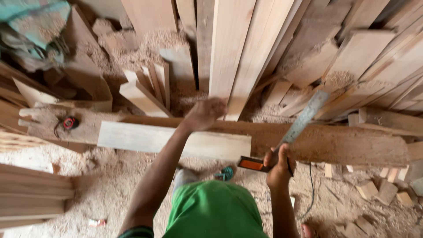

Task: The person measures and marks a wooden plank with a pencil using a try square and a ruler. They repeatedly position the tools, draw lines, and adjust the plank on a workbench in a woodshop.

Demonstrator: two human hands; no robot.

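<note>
Fingers of the right hand point(278, 164) are clenched around a try square point(288, 134), gripping it where the steel blade meets the dark stock with its orange face. The blade is flat, grey and dusty, and slants up and to the right across a long, rough beam point(352, 143) coated in sawdust. The left hand point(205, 113) reaches forward over the beam's far edge; its fingers look loosely curled and hold nothing that can be made out, though motion blur makes it hard to tell whether they touch the upright boards point(229, 48) just beyond.

On the beam, left of the square and under the left forearm, lies a pale plank point(141, 139), smooth-sawn and rectangular, its long side running along the beam. Further left on the beam sits a small red and black tape measure point(69, 123). Upright boards, light and straight-grained, lean against the back, with short offcuts point(145, 90) piled at their feet. Sawdust point(105, 185) covers the floor, and small wooden blocks point(379, 189) lie scattered at right. A stack of planks point(33, 194) juts in at the lower left.
</note>
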